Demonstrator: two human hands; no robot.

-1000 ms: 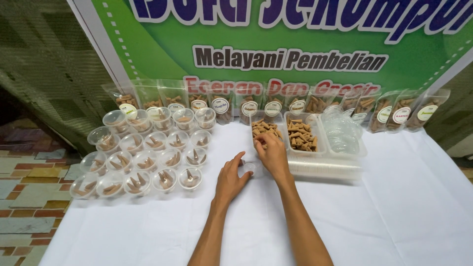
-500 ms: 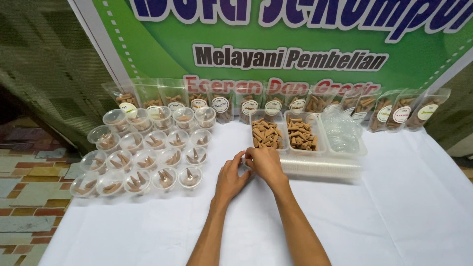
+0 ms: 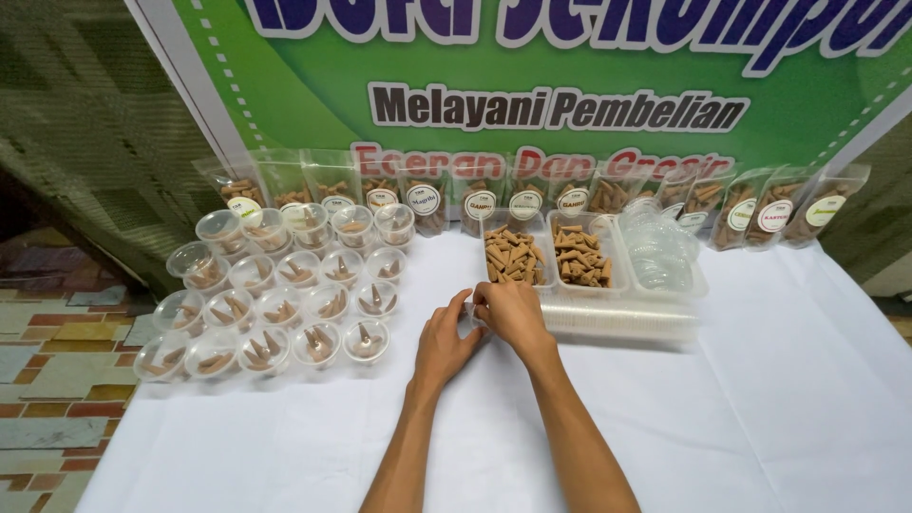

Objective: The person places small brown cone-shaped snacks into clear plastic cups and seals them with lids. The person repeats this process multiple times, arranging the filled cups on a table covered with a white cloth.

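Since the earlier view the right hand [image 3: 513, 313] has drawn back from the tray of brown cones [image 3: 513, 256] and now meets the left hand [image 3: 445, 344] just in front of it. Fingertips of both hands pinch together over the white worktop [image 3: 760, 399]; whatever their grip holds is too small to tell. A horizontal stack of clear lids [image 3: 622, 321] lies just right of the hands. Lidded clear cups [image 3: 285, 304], each with cones inside, stand in rows to the left.
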